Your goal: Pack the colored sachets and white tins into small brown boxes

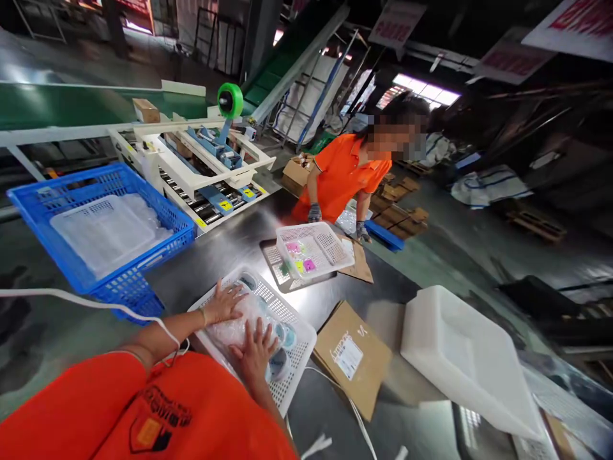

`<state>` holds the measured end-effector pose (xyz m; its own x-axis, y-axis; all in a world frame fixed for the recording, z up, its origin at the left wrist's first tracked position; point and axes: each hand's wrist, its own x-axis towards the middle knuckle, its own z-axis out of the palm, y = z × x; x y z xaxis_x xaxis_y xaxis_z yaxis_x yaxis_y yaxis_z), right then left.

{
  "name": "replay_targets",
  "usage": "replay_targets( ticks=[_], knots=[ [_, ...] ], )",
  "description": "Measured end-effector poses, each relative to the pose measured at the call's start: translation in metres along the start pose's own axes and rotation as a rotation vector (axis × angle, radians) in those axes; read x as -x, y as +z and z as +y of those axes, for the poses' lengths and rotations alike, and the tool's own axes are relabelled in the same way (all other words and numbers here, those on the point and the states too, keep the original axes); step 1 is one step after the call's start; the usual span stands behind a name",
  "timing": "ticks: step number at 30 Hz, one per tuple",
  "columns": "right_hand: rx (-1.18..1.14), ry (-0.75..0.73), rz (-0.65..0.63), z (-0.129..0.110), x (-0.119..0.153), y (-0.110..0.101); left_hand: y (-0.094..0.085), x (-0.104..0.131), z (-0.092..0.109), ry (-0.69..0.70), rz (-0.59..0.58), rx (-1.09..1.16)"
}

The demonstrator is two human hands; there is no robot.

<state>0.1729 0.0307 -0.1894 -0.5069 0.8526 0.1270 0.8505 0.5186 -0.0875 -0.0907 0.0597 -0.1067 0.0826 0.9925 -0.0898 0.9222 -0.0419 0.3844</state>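
Observation:
A white perforated basket (302,352) lies at a slant on the metal table, just in front of my body. Inside it is a clear plastic-wrapped bundle (251,317), with several round, light-blue and white items around and under the film. My left hand (224,303) rests on the upper left of the bundle, fingers spread. Lower and to the right, my right hand (256,351) lies on the same plastic, its fingers also apart. Neither hand is closed round anything.
A flat cardboard box (353,358) lies right of the basket, and a white foam block (472,358) beyond it. A smaller white basket (330,246) holds pink and yellow packets. Across the table stands a person in orange (347,172). A blue crate (103,281) is at left.

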Motion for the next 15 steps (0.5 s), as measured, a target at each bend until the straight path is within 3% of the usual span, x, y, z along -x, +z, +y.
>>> replay_targets(
  ticks=[6,15],
  knots=[
    [0.016,-0.019,0.089,-0.012,0.001,-0.006,0.000,0.006,-0.001,-0.007,0.010,-0.026],
    [-0.093,0.034,-0.125,-0.023,-0.011,-0.033,-0.012,0.000,-0.006,0.018,-0.007,-0.104]
  ],
)
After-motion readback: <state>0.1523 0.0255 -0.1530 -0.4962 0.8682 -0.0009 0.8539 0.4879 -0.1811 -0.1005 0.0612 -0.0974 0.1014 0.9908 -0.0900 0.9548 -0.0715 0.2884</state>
